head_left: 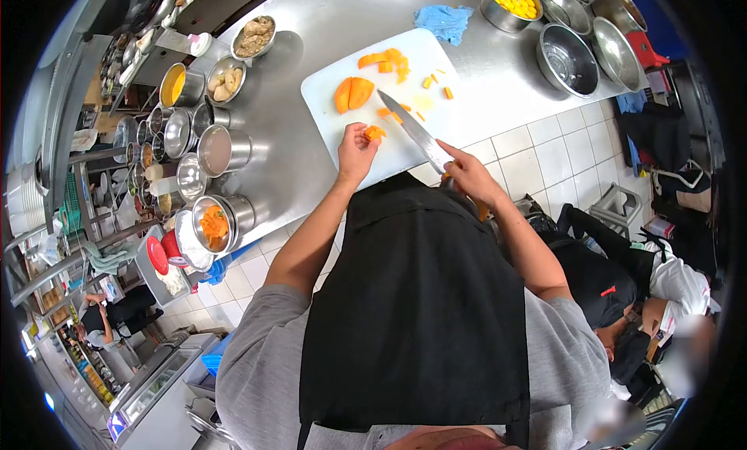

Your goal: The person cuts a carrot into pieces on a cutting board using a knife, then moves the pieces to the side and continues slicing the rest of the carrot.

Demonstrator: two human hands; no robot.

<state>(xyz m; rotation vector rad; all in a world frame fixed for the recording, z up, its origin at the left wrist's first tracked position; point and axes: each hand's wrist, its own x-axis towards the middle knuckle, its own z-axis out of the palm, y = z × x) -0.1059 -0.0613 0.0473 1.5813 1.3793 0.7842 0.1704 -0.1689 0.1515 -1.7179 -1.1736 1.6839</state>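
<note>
A white cutting board lies on the steel counter. My left hand is closed at its lower left, fingers around small orange pieces. My right hand grips the handle of a large knife, whose blade reaches over the board with its tip pointing up and left. Two larger orange chunks sit left of the tip. Cut orange pieces are grouped near the board's top, and a few small sticks lie scattered at the right and beside the blade.
A blue cloth lies beyond the board. Metal bowls and a pot of yellow pieces stand at upper right. Pots and bowls line the counter's left side. Other people are at lower right, another person at far left.
</note>
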